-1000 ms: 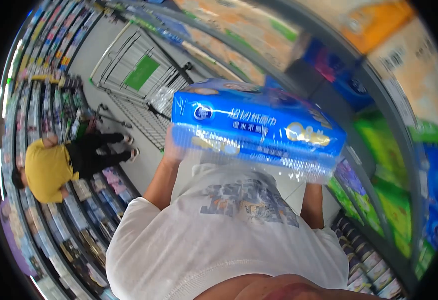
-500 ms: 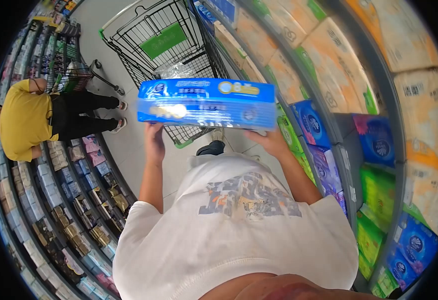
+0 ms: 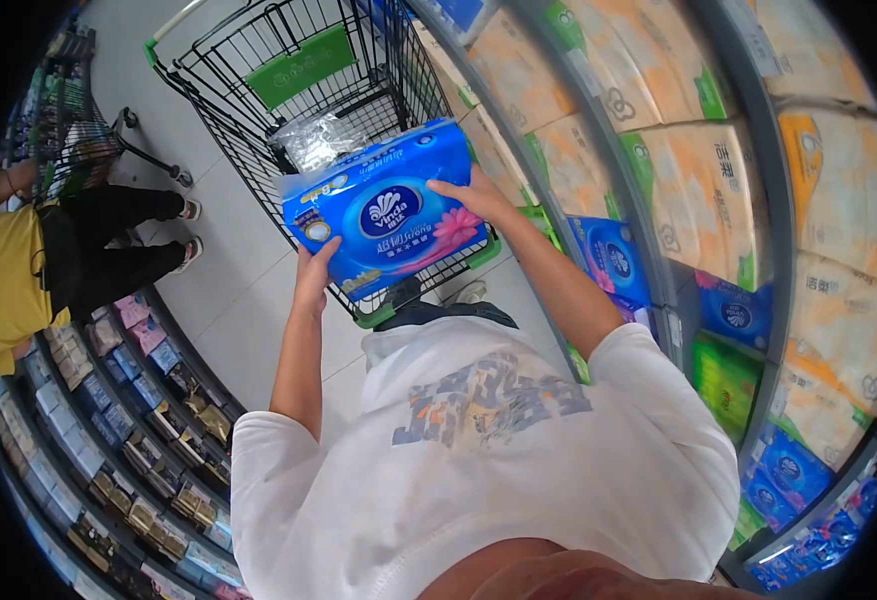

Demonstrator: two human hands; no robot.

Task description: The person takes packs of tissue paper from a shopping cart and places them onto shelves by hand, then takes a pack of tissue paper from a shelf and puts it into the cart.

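A blue Vinda tissue pack [image 3: 389,213] with a pink flower print is held in front of me, its broad face turned up and slightly tilted. My left hand [image 3: 313,277] grips its near left corner, thumb on top. My right hand [image 3: 471,196] grips the right side, thumb pressed on the upper face. The fingers beneath are hidden by the pack. Just beyond it stands a black wire shopping cart [image 3: 219,120] with a green sign panel, and the pack overlaps the cart's near part. Inside the cart lies a clear, shiny plastic-wrapped item [image 3: 319,142].
Shelves of orange-and-cream tissue packs [image 3: 694,190] rise close on my right, with blue packs [image 3: 611,258] and green packs [image 3: 727,385] among them. To the left are shelves of small packets [image 3: 139,400]. A person in a yellow top [image 3: 9,290] stands there beside another cart [image 3: 69,150].
The tissue pack has tipped from showing its narrow side to showing its broad front, and moved closer over the cart. My right hand has come up onto its face.
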